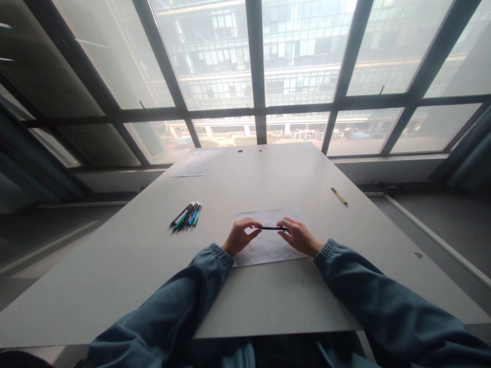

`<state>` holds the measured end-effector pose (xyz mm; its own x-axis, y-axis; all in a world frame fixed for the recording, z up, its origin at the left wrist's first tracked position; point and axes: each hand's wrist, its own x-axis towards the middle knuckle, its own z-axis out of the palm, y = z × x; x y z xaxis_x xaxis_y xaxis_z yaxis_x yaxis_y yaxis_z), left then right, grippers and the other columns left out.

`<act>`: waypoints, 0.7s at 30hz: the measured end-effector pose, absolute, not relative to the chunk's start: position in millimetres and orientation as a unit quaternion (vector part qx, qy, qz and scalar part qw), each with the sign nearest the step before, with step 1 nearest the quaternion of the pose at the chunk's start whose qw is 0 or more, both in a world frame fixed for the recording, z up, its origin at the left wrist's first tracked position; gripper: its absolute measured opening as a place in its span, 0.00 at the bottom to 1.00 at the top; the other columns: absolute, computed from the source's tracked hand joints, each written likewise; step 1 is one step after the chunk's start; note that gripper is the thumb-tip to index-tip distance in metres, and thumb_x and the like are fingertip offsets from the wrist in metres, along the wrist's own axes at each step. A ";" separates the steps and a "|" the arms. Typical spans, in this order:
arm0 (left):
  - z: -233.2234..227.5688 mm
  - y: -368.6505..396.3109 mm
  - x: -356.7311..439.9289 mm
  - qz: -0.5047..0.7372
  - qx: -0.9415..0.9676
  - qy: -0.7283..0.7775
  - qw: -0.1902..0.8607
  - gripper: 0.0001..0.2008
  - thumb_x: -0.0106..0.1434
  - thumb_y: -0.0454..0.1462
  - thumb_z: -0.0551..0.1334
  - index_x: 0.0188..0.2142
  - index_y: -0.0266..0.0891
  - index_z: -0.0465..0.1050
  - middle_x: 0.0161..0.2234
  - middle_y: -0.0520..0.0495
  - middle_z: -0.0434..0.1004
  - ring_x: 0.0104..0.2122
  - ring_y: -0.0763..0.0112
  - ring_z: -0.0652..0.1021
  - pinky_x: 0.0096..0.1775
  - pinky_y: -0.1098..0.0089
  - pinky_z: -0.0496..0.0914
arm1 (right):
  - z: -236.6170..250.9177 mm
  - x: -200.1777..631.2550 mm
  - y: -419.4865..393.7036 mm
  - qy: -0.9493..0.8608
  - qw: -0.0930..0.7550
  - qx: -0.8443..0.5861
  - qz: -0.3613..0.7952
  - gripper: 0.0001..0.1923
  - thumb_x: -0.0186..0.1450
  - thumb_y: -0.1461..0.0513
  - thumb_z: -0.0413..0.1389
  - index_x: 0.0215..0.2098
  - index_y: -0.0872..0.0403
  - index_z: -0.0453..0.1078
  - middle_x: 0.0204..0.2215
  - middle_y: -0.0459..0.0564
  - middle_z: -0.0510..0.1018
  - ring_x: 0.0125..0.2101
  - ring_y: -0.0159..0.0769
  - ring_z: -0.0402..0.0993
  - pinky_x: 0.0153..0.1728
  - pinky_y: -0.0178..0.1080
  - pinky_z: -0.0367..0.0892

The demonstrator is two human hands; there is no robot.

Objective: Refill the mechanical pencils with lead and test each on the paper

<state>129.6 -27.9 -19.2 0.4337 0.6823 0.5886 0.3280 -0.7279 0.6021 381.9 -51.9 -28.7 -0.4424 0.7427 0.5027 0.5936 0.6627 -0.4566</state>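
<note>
Between my two hands a slim black pen [270,228] lies level, crosswise above a white sheet of paper [264,250]. Fingertips of my left hand [243,235] pinch its left end. My right hand [297,236] is closed on its right end, with the fingers over part of the barrel. The sheet lies flat on the white table under both hands. To the left sits a bunch of several pens [186,216] with black, blue and green parts, side by side. A yellow and black pen [339,196] lies alone on the right.
The white table [126,266] reaches toward large windows. More paper [192,164] lies at its far left. Two small dark round spots [240,151] show near the far edge. A small dark mark [418,255] is near the right edge.
</note>
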 end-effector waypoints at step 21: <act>-23.3 -24.9 129.9 0.376 0.799 0.410 0.229 0.26 0.71 0.49 0.52 0.24 0.35 0.73 0.23 0.49 0.74 0.25 0.73 0.73 0.30 0.72 0.65 | -25.8 381.2 -54.0 -0.847 0.346 -0.393 0.096 0.07 0.71 0.62 0.51 0.40 0.53 0.71 0.33 0.49 0.75 0.28 0.32 0.69 0.32 0.33 0.62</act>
